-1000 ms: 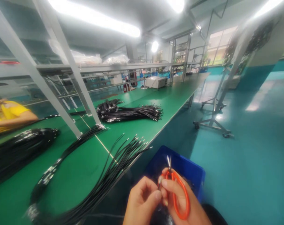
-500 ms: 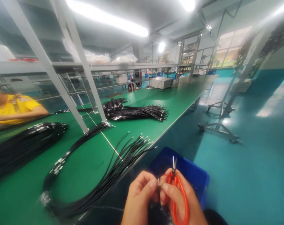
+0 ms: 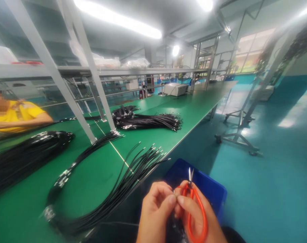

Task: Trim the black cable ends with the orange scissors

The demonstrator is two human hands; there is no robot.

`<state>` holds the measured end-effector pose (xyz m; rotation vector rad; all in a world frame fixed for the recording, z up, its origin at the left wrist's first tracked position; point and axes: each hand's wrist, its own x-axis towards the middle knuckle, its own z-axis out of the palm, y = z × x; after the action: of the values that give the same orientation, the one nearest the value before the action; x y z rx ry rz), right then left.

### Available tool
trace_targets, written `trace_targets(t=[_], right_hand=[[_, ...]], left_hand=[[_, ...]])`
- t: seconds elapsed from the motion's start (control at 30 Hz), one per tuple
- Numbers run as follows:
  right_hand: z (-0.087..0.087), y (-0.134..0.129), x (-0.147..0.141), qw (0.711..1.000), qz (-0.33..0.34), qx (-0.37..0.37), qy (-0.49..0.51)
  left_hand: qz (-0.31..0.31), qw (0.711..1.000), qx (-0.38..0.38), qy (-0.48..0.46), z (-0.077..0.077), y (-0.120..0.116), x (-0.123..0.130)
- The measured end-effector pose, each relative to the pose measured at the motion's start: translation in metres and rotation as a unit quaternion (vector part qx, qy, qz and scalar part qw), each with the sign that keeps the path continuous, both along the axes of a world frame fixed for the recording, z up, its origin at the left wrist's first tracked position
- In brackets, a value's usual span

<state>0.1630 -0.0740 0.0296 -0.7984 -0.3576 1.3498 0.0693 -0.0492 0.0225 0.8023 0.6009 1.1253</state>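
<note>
We locate the hands at the lower centre of the head view, beyond the edge of the long green-topped worktable. With the right hand, we retain a pair of scissors with red-orange looped handles and short silver blades; the fingers are closed around the handles. The blades point up and away from us, their tips slightly apart. With the left hand, we hold thumb and fingers pinched together on a small slender part, directly against the right thumb and fingertips. The fingers cover most of this part; it may be a cable end, but we cannot confirm this.

Below and behind the hands we see a rectangular blue plastic bin, standing beside the worktable. On the tabletop, we observe a curved bundle of thin black cables with silver tips; one end fans out at the edge nearest the hands. Farther back lies a thick straight bundle of black cables, and at the left a large coiled bundle of black cables. Behind this coil, we note a person in a yellow shirt. Farther along the worktable we find a white box.
</note>
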Motion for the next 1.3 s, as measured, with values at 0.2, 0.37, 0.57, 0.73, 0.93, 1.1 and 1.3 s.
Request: trace_targets(t=[0.2,0.37,0.57,0.73,0.93,1.1,1.3], right_hand=[[0.002,-0.002,0.000,1.000,-0.008,-0.013,0.004],[0.001,-0.004,0.000,0.999,0.000,-0.035,0.013],[-0.008,-0.001,0.004,0.999,0.001,-0.032,0.002],[-0.005,0.001,0.002,0.999,-0.007,-0.052,0.001],[-0.006,0.002,0.000,0.999,-0.003,-0.031,0.026],[-0.002,-0.004,-0.001,1.000,-0.019,0.004,-0.015],[0.012,0.006,-0.003,0.998,-0.040,-0.015,-0.048]], left_hand=[[0.011,0.998,-0.059,-0.011,0.000,0.001,-0.003],[0.009,1.000,-0.012,-0.011,-0.001,0.002,0.000],[0.118,0.980,0.049,0.151,0.001,0.001,-0.008],[0.286,0.823,0.300,0.389,0.006,-0.002,-0.009],[0.203,0.868,0.244,0.382,0.002,0.001,-0.022],[0.059,0.938,0.162,0.300,-0.002,-0.003,-0.018],[0.061,0.950,0.140,0.272,-0.006,-0.002,-0.017]])
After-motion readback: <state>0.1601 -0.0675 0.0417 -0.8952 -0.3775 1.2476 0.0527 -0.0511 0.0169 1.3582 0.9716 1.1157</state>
